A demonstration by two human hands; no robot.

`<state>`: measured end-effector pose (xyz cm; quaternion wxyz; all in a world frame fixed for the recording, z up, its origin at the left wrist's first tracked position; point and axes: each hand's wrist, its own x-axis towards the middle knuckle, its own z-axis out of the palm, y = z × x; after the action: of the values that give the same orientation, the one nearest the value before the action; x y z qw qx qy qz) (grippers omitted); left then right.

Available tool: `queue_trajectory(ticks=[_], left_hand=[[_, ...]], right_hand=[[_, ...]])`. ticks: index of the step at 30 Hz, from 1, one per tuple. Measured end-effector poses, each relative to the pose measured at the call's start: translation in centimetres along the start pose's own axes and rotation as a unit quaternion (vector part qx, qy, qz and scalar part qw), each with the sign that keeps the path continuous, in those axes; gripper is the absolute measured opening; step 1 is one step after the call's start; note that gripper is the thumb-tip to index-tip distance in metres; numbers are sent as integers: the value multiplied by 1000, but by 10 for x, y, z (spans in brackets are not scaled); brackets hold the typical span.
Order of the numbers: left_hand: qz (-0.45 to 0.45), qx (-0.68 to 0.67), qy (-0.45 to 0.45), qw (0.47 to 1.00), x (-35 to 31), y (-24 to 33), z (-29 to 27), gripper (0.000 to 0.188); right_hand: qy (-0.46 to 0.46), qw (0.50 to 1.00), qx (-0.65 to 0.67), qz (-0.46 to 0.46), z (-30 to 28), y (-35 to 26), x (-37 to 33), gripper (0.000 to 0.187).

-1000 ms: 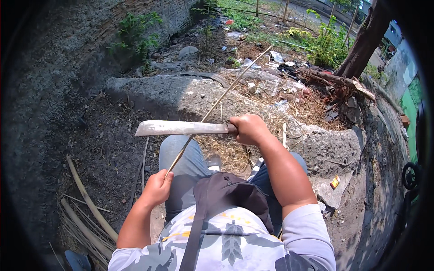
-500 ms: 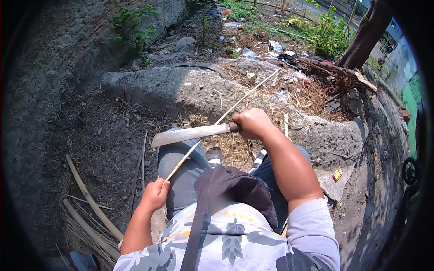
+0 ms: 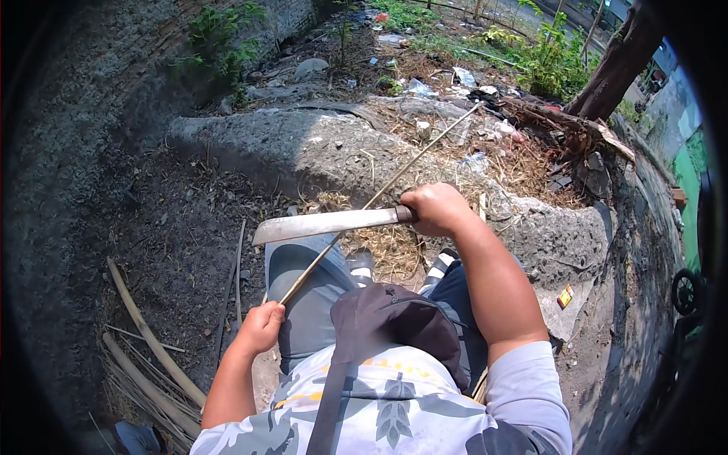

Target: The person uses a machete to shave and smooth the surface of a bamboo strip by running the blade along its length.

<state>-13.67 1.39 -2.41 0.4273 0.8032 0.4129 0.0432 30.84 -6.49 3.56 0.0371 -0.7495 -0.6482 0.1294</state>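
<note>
My left hand (image 3: 261, 327) is closed around the near end of a long, thin bamboo strip (image 3: 413, 161). The strip slants up and away to the right, past my knees. In my right hand (image 3: 436, 208) is the dark handle of a machete (image 3: 326, 225). Its broad grey blade points left and lies across the strip above my knees. Whether the edge bites into the strip cannot be made out.
Bamboo pieces and thin strips (image 3: 155, 345) lie on the ground at my left. Ahead runs a low, broken concrete ledge (image 3: 334, 148), with litter and dry straw beyond. A tree trunk (image 3: 616, 64) leans at the far right, and a small yellow-red packet (image 3: 565, 296) lies nearer.
My right hand and the machete have shifted slightly right. The strip's far end has moved a little up and right, and its visible face looks darker. My left hand has barely moved.
</note>
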Motion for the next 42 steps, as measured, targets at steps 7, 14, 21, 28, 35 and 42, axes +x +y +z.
queue_trajectory(ticks=[7,14,21,28,35,42], left_hand=[[12,-16,-9,1000,5,3,3,51],[-8,-36,-13,999,6,-5,2,51],[3,-11,-9,1000,5,4,1,52],[-1,-14,-1,1000,8,0,4,52],[2,-2,5,1000,5,1,3,53],[43,7,34,998,5,0,8,54]], right_hand=[[-9,997,35,69,13,12,9,24],[30,998,48,35,10,-1,-1,19],[14,999,3,43,5,0,2,22],[22,997,31,63,8,3,-2,23],[-16,999,-35,-19,7,-37,-6,16],[57,985,50,158,2,27,1,24]])
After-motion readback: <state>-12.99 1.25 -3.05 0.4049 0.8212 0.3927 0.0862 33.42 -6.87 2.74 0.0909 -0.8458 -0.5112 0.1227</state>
